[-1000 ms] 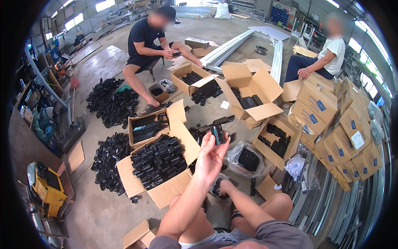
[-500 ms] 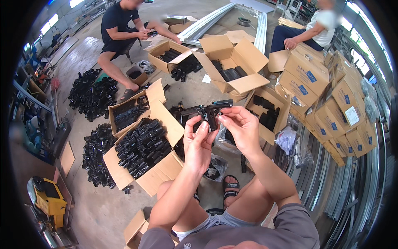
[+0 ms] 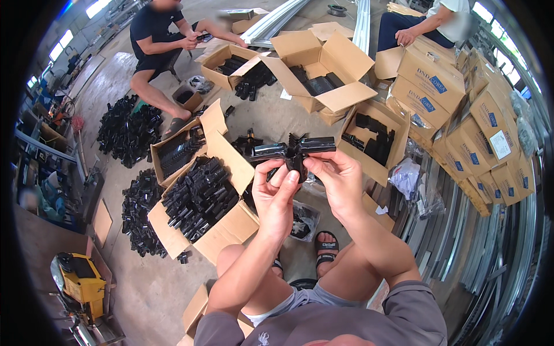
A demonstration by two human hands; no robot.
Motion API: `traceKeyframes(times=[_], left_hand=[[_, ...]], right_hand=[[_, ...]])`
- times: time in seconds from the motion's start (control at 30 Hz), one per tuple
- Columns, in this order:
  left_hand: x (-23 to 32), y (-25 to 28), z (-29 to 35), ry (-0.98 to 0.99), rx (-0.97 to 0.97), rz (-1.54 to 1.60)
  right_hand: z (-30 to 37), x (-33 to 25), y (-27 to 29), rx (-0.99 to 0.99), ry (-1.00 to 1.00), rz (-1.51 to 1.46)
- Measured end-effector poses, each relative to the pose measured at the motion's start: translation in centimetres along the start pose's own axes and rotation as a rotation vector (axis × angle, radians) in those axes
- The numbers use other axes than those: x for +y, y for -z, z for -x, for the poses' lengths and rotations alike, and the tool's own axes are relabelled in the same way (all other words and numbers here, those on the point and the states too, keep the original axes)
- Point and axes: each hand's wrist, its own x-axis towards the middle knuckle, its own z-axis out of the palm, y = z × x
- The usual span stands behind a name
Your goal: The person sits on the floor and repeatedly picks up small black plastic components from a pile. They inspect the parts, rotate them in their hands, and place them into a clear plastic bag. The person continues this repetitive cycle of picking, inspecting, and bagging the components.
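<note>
1. Head view, part: black T-shaped part (image 3: 295,152), held up in front of the person, above the knees. Arms roughly level, stem down, small prongs at the middle. Can't tell if it's one piece or several.
2. Left hand (image 3: 273,202): gripping, thumb and fingers around the stem and lower left side.
3. Right hand (image 3: 341,180): pinching near the middle, under the right arm of the T.
4. Step, my read: two-handed handling at the joint, maybe fitting or checking. Fingers hide the contact, so can't say if anything is seated.
5. Next move calls for a firm left grip on the stem and small right-finger motion, prongs kept free of fingertips.
6. Edges: left carton (image 3: 224,233), full of black parts, has flaps beside the left hand in view; depth gap unclear. Right carton (image 3: 400,134) sits beyond the right hand.
7. Below: clear bag (image 3: 304,221) with black pieces, between the hands and the sandals (image 3: 327,249).
8. Room: most toward the chest, over the lap. Sideways left meets flaps; forward, more cartons. Metal strips (image 3: 435,259) lie right of the right forearm.
</note>
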Motion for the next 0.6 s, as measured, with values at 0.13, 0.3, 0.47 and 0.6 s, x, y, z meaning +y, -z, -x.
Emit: traceKeyframes(times=[0.13, 0.3, 0.47, 0.6], left_hand=[[-0.4, 0.1, 0.1, -0.026, -0.008, -0.056], [-0.6, 0.1, 0.1, -0.029, -0.024, -0.067], [-0.8, 0.0, 0.1, -0.005, -0.005, -0.059], [-0.7, -0.1, 0.0, -0.001, 0.007, -0.016]], right_hand=[[0.1, 0.6, 0.4, 0.007, 0.012, -0.021], [0.0, 0.7, 0.7, 0.004, 0.036, 0.006], [0.3, 1.0, 0.9, 0.045, 0.002, 0.021], [0.7, 0.2, 0.8, 0.051, 0.149, 0.224]])
